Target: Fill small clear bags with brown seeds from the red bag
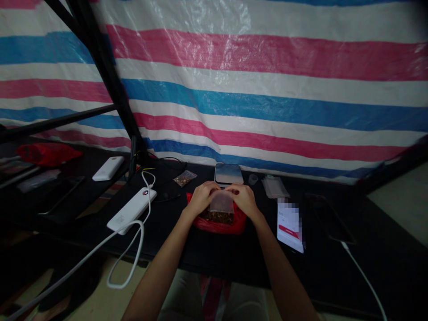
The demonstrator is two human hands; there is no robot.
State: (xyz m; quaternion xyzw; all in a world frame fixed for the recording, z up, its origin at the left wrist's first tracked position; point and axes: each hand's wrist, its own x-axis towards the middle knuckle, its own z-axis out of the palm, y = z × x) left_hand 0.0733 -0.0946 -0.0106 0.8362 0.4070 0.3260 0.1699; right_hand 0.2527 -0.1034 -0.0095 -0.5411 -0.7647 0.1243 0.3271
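My left hand (202, 197) and my right hand (244, 199) are close together, fingers bent in at the top corners of a small clear plastic bag (222, 201). Each hand pinches one side of its upper edge. The bag hangs over an opened red plastic bag (217, 228) on the black table. Brown, grain-like bits (219, 217) show at the clear bag's lower edge; whether they lie inside it or behind it, I cannot tell. Just beyond my hands lies a flat device with a pale, shiny top (228, 174).
A filled clear packet (185, 178) lies left of the device. To the right are a small cup (253, 179), flat clear bags (276, 187), a lit phone (289, 228) and a dark phone (329, 218) on a cable. At left, a white cable loops by a power bank (129, 211).
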